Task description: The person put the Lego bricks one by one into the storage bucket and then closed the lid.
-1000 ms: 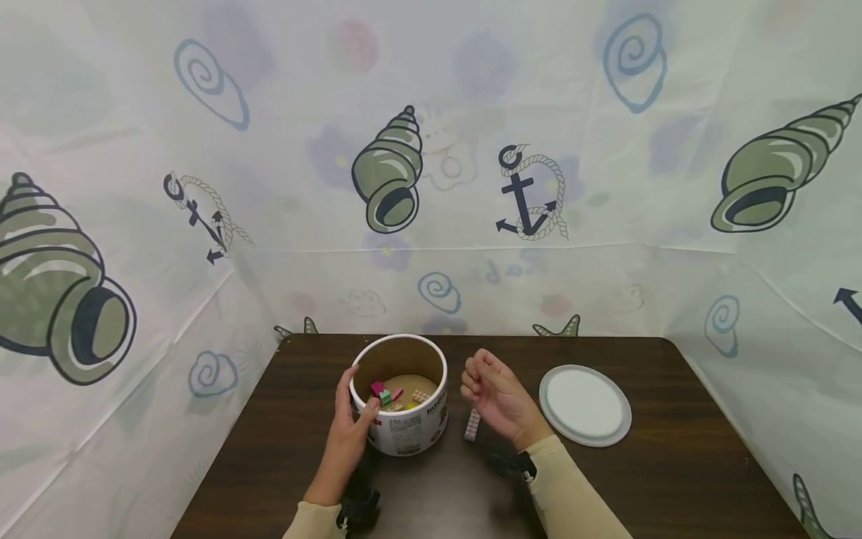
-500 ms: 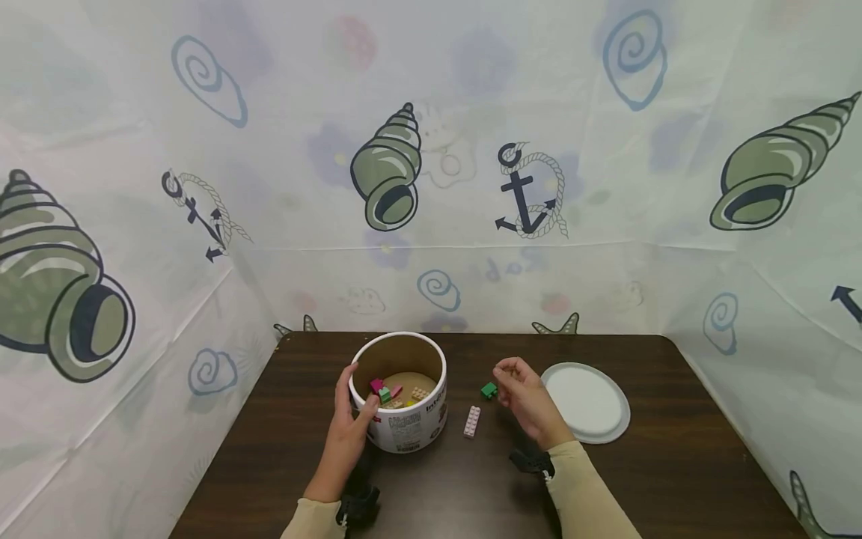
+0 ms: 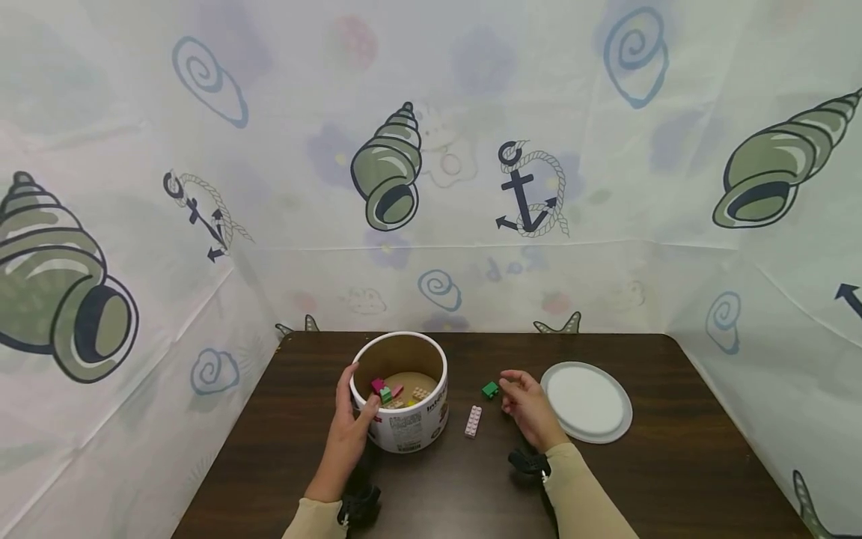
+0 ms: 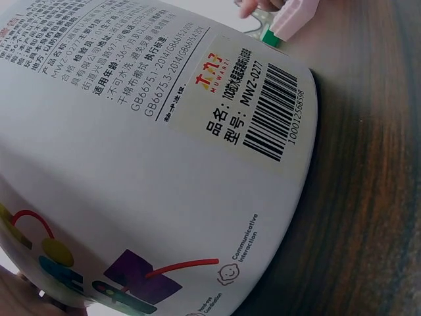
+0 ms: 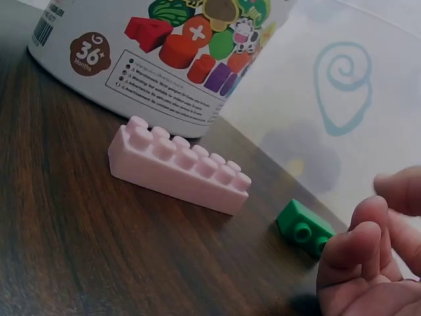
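Note:
A white round bucket (image 3: 407, 434) stands on the dark wooden table, printed labels on its side. My left hand (image 3: 352, 423) holds its left side, with the thumb at the near rim. Inside lie toy bricks, among them a magenta brick (image 3: 378, 385) and a beige brick (image 3: 420, 394). To the bucket's right a pale pink studded brick (image 3: 474, 421) lies on the table. Farther back is a green brick (image 3: 490, 389). Just right of it hovers my right hand (image 3: 532, 412), fingers loosely bent and nothing seen between them; they cover part of the green brick in the right wrist view (image 5: 306, 227).
A white round plate (image 3: 586, 402) lies on the table (image 3: 680, 449), right of my right hand. White cloth (image 3: 458, 292) printed with shells and anchors hangs behind and at both sides. Each wrist wears a dark strapped device.
My right hand has moved from beside the bucket rightward and down to the table. The green brick now shows on the table beside it. The left hand still holds the bucket in place.

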Available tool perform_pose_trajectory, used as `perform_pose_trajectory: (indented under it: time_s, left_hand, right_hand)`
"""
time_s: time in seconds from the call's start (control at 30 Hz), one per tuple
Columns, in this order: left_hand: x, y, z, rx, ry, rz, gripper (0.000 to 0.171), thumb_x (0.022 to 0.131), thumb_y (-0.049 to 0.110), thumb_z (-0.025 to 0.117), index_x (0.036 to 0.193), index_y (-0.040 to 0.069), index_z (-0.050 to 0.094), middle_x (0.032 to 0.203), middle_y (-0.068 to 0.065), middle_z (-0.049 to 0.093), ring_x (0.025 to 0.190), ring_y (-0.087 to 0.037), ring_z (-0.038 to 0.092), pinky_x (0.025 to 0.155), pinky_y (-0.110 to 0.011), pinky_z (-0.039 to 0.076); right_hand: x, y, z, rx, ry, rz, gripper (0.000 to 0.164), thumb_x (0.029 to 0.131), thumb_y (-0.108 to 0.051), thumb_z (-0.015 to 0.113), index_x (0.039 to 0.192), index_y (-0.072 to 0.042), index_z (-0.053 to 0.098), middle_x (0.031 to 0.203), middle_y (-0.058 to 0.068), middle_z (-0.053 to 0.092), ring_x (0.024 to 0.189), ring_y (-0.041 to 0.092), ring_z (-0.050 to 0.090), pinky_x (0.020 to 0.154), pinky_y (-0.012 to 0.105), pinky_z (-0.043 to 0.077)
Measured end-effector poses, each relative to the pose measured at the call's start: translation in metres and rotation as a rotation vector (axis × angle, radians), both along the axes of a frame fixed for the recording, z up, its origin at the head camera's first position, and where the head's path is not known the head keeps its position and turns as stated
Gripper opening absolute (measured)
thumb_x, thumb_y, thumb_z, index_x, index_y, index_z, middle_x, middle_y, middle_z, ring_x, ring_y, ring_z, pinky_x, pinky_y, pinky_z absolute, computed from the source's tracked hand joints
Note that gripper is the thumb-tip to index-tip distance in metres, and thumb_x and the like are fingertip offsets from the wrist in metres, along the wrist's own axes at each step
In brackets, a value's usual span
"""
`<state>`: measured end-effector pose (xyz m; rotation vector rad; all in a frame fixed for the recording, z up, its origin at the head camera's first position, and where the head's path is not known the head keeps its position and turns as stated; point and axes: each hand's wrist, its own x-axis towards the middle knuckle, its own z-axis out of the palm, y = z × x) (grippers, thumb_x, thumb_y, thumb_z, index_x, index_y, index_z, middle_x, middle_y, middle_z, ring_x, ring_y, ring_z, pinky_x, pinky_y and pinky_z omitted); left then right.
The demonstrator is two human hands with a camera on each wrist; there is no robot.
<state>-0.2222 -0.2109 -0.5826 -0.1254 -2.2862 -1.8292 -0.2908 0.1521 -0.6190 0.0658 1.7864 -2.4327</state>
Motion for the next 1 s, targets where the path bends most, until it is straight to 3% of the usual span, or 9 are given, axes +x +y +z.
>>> perform_pose_trajectory:
  time_s: [0.33,0.5,0.87,1.0]
  left_hand:
    - [0.001,0.0,0.0,-0.009,-0.017,0.017,0.075,0.11,0.031,0.063,0.171,0.041,0.019,0.18,-0.012,0.015,0.165,-0.045,0.021,0.125,-0.08,0.017]
    - [0.0,0.001,0.001,-0.01,-0.015,0.019,0.075,0.11,0.031,0.063,0.171,0.038,0.02,0.18,-0.01,0.014,0.164,-0.046,0.02,0.124,-0.081,0.017]
    - [-0.001,-0.001,-0.001,-0.015,-0.007,0.023,0.075,0.11,0.03,0.062,0.17,0.041,0.02,0.18,-0.011,0.017,0.164,-0.045,0.02,0.124,-0.083,0.014]
    - [0.0,0.0,0.0,-0.008,-0.015,0.019,0.074,0.11,0.03,0.062,0.17,0.041,0.02,0.18,-0.012,0.016,0.165,-0.046,0.019,0.125,-0.082,0.012]
  right_hand:
    - [0.002,-0.005,0.005,0.128,0.013,0.005,0.048,0.106,-0.003,0.066,0.152,0.005,0.053,0.104,0.006,0.057,0.08,0.013,0.059,0.069,0.025,0.054]
    - [0.001,-0.007,0.002,0.257,0.03,0.032,0.05,0.104,-0.003,0.068,0.153,0.002,0.057,0.107,0.011,0.056,0.078,0.016,0.062,0.066,0.027,0.056]
    - [0.002,-0.016,0.0,0.435,0.057,0.032,0.05,0.1,-0.002,0.071,0.149,-0.002,0.062,0.089,0.008,0.058,0.064,0.016,0.06,0.056,0.028,0.054]
    - [0.002,-0.017,0.0,0.464,0.055,0.027,0.042,0.098,0.0,0.072,0.14,0.001,0.067,0.087,0.008,0.058,0.063,0.016,0.061,0.056,0.028,0.055]
